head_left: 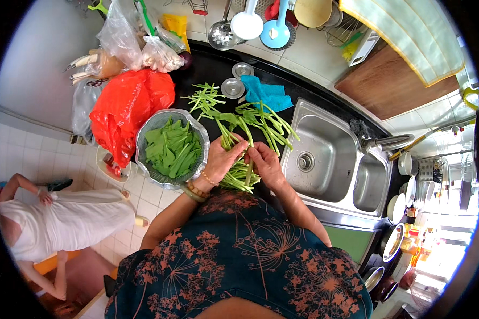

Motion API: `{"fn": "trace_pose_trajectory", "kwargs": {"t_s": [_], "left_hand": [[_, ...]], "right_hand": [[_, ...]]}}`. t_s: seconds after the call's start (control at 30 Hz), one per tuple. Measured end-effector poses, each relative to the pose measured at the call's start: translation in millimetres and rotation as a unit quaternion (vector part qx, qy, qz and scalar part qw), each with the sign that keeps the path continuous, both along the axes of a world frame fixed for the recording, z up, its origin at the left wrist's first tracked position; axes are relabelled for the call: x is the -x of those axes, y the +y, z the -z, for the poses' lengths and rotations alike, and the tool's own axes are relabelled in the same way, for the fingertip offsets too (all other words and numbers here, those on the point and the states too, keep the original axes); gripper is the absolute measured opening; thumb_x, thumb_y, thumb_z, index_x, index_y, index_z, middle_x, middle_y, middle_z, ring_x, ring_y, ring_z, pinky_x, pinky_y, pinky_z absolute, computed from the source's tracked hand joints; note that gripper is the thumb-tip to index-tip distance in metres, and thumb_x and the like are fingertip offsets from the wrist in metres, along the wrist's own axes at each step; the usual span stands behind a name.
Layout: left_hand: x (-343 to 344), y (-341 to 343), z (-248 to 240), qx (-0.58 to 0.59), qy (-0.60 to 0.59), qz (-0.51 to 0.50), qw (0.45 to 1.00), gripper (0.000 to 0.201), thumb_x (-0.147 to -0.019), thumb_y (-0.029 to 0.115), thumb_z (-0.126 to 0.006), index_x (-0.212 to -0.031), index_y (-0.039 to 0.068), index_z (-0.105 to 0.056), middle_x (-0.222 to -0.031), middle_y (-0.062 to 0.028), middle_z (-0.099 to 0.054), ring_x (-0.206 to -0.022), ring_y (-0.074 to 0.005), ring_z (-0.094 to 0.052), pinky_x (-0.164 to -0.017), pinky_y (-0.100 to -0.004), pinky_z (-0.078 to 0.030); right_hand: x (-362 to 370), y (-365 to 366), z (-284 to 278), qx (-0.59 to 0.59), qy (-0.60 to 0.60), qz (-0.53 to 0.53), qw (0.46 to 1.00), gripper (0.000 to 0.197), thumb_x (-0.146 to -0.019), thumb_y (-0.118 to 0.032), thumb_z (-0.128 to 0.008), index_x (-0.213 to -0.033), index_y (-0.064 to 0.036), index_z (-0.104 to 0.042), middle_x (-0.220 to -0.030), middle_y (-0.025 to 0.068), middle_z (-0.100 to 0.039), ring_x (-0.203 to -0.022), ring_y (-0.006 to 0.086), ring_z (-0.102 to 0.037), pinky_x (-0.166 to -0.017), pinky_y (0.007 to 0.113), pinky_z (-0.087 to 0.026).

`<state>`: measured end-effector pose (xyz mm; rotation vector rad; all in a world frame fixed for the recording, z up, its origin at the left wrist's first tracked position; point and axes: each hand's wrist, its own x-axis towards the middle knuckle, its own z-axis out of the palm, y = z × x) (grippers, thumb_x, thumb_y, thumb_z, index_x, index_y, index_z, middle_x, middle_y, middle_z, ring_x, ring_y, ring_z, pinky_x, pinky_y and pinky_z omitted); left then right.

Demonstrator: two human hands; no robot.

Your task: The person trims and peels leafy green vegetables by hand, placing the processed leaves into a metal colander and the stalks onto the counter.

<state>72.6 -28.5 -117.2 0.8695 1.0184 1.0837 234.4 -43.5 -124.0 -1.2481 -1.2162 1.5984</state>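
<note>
Both my hands are together over the dark counter, working on a green vegetable stalk [248, 137]. My left hand [224, 159], with bracelets at the wrist, has its thumb and fingers closed round the stalk. Close beside it, my right hand [267, 166] pinches the same stalk between thumb and fingertips. More cut stems [234, 182] lie below my hands, against my dress. Loose green stalks [271, 125] spread over the counter beyond. Left of my left hand, a scalloped grey bowl [203, 137] holds torn green leaves [170, 146].
At right is a steel double sink [324, 139] with a faucet [388, 141]. A blue cloth [266, 93] and two round metal lids [232, 88] lie behind the stalks. A red plastic bag [127, 106] sits behind the bowl. Another person [72, 218] in white is at lower left.
</note>
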Motion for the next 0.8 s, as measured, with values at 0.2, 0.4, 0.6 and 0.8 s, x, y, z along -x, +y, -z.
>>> {"fn": "trace_pose_trajectory", "kwargs": {"t_s": [0.2,0.4,0.6,0.8], "left_hand": [[6,6,11,0.164,-0.236,-0.033,0.957,0.019,-0.085,0.02,-0.074,-0.09,0.009,-0.06,-0.08,0.0011,-0.061,-0.065,-0.0068,-0.053,-0.056,-0.0212,-0.04],[22,20,-8,0.108,-0.142,0.058,0.982,0.02,-0.089,0.019,-0.068,-0.103,0.006,-0.062,-0.084,0.0006,-0.061,-0.067,-0.005,-0.051,-0.053,-0.0205,-0.038],[9,16,-10,0.067,-0.007,0.103,0.992,0.022,-0.089,0.027,-0.068,-0.094,0.005,-0.064,-0.071,0.0046,-0.057,-0.059,-0.003,-0.049,-0.05,-0.0179,-0.034],[8,15,7,0.036,0.072,0.105,0.991,0.022,-0.087,0.026,-0.071,-0.091,0.005,-0.064,-0.069,0.0029,-0.059,-0.058,-0.0037,-0.05,-0.048,-0.0185,-0.037]], "right_hand": [[-4,2,4,0.149,0.316,-0.045,0.936,0.023,-0.101,-0.031,-0.05,-0.098,-0.0098,-0.057,-0.072,-0.0041,-0.054,-0.05,0.0008,-0.033,-0.044,0.017,-0.026],[-23,1,-4,0.172,0.271,-0.087,0.943,0.031,-0.1,-0.035,-0.049,-0.104,-0.0062,-0.059,-0.069,-0.0037,-0.049,-0.051,0.0034,-0.036,-0.045,0.018,-0.028],[-29,3,-14,0.171,0.163,-0.125,0.964,0.03,-0.101,-0.031,-0.048,-0.107,-0.0046,-0.062,-0.077,-0.0025,-0.059,-0.055,0.0029,-0.042,-0.049,0.018,-0.033],[-19,9,-2,-0.057,-0.12,-0.094,0.987,0.027,-0.097,-0.026,-0.059,-0.101,0.0006,-0.062,-0.08,-0.001,-0.061,-0.071,0.0054,-0.051,-0.062,0.023,-0.043]]}}
